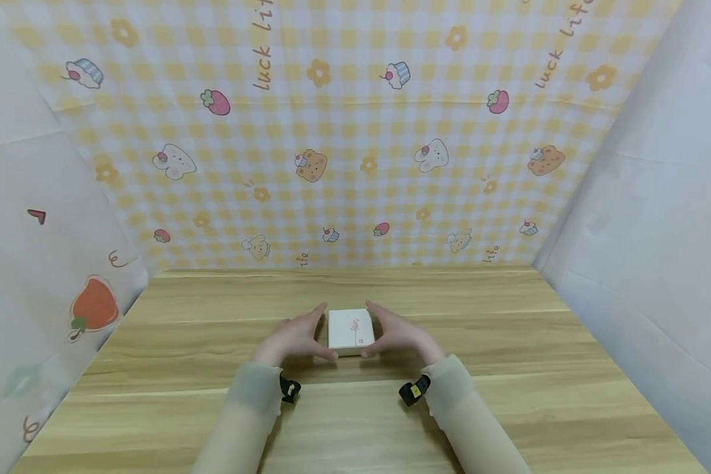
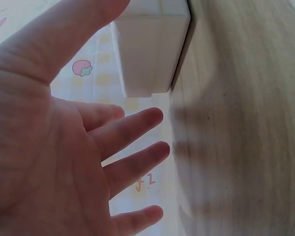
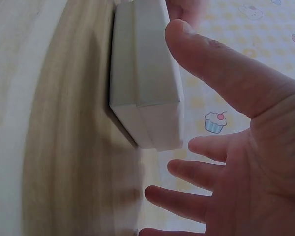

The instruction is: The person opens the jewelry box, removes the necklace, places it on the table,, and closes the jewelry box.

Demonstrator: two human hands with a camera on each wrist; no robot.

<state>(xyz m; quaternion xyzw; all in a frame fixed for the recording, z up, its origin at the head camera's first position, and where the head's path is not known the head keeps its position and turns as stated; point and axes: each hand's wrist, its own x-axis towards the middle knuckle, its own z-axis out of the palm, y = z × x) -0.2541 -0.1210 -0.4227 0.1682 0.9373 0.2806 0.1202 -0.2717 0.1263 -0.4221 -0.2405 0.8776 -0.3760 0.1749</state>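
A small white lidded box with a pink flower print on its lid sits on the wooden table, between the two hands. On its left side is the left hand, fingers spread and nearly straight; in the left wrist view its thumb overlaps the box's near edge. The right hand mirrors it on the other side, its thumb overlapping the box in the right wrist view. The other fingers of each hand stand apart from the box's side walls. Neither hand grips it.
The wood-grain table extends on all sides of the box. Behind it hangs a yellow checked cloth with cartoon prints. White cloth walls close off the left and right sides. Each wrist wears a black strap over a light sleeve.
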